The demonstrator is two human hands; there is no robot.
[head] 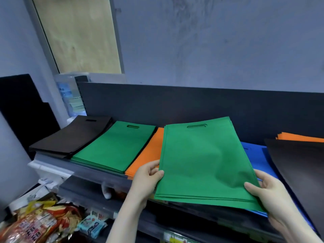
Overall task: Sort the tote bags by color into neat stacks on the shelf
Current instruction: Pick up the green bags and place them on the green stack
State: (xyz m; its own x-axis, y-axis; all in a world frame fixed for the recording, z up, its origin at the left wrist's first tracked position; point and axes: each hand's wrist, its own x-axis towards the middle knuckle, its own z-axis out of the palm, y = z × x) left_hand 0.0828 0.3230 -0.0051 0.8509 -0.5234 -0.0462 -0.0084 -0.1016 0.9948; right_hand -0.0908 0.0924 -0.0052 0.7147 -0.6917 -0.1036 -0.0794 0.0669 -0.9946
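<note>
Both hands hold a small bundle of green tote bags (203,160) just above the shelf (98,172). My left hand (149,178) pinches its left edge, and my right hand (266,192) grips its lower right corner. On the shelf, from left to right, lie a black stack (73,135), a green stack (114,146), an orange stack (149,153) partly hidden by the held bags, and blue bags (254,155) under them. At the far right lies a large black bag (298,160) with orange bags (298,137) behind it.
A dark back panel (192,102) closes the shelf behind the stacks. Below, lower shelves hold snack packets (35,223) at the bottom left. A clear water bottle (70,95) stands behind the shelf's left end, beside a black board (21,106).
</note>
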